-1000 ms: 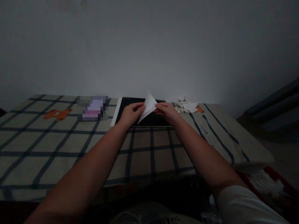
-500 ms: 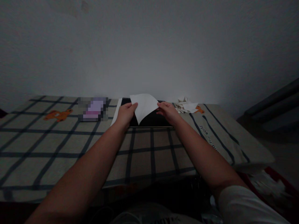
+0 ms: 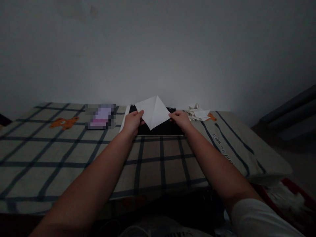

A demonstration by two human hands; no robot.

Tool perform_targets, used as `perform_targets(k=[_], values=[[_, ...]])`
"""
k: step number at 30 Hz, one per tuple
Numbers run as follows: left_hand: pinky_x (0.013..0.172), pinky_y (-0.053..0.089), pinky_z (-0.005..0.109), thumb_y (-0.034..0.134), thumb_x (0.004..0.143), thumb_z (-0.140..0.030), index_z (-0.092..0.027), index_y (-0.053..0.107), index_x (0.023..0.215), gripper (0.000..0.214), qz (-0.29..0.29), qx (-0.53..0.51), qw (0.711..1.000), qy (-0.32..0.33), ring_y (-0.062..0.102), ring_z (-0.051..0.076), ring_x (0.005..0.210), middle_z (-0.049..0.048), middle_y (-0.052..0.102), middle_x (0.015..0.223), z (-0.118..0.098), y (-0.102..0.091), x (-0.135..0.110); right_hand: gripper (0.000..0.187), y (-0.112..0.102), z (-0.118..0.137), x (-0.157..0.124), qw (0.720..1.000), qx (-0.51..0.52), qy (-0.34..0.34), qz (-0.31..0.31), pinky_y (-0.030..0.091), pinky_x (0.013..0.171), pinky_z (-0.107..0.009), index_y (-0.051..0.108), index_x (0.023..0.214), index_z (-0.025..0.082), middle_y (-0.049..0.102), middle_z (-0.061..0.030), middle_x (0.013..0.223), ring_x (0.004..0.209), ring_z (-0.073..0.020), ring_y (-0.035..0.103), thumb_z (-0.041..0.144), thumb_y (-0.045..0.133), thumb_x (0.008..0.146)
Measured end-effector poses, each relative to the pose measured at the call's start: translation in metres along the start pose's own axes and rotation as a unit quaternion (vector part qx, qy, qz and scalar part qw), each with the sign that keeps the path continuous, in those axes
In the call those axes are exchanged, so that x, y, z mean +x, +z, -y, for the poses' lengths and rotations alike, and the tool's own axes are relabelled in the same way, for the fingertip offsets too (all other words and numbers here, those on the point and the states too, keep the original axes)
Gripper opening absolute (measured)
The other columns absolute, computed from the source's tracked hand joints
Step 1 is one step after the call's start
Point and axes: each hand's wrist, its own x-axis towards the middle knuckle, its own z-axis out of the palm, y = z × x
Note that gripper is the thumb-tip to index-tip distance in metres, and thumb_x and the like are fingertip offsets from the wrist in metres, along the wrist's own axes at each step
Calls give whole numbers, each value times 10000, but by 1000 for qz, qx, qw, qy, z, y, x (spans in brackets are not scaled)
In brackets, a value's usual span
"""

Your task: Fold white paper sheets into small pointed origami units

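the paper (image 3: 154,112) is over the black pad (image 3: 160,130), creased down its middle; the left hand's (image 3: 132,122) fingers pinch its left edge, the right hand's (image 3: 181,120) its right corner. scraps (image 3: 197,114) lie right of the pad. an uneven tug could tear the paper (it looks thin), and a loose pinch could let it slip.

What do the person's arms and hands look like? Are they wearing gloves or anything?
The left hand and right hand are bare: no gloves, and no rings or watch that I can see. Both forearms are uncovered too. A plain, pale sleeve ends near the right elbow. No left sleeve shows.
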Motion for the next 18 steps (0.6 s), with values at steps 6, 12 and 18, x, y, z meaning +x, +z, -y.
perform_targets(k=[6, 12, 18], values=[[557, 511, 245, 678, 819, -249, -148, 714, 799, 109, 8, 106, 993, 53, 645, 168, 695, 55, 719, 812, 2, -2, -2, 200, 3, 3, -2, 999, 52, -10, 8, 438, 555, -231, 710, 926, 176, 714, -27, 791, 689, -135, 614, 294, 663, 771], [589, 523, 259, 702, 778, -320, -155, 723, 828, 174, 39, 118, 990, 60, 669, 209, 782, 63, 741, 850, 1, -2, -5, 219, 3, 8, -8, 996, 76, 4, 39, 417, 515, -248, 730, 872, 173, 714, -30, 770, 624, -136, 576, 326, 710, 716], [661, 571, 303, 727, 773, -330, -185, 720, 897, 191, 79, 101, 991, 36, 684, 219, 870, 75, 745, 971, 1, -1, -5, 111, 2, 3, -4, 1000, 15, -13, 17, 448, 574, -283, 707, 773, 190, 674, -9, 694, 610, -145, 561, 285, 688, 719]])
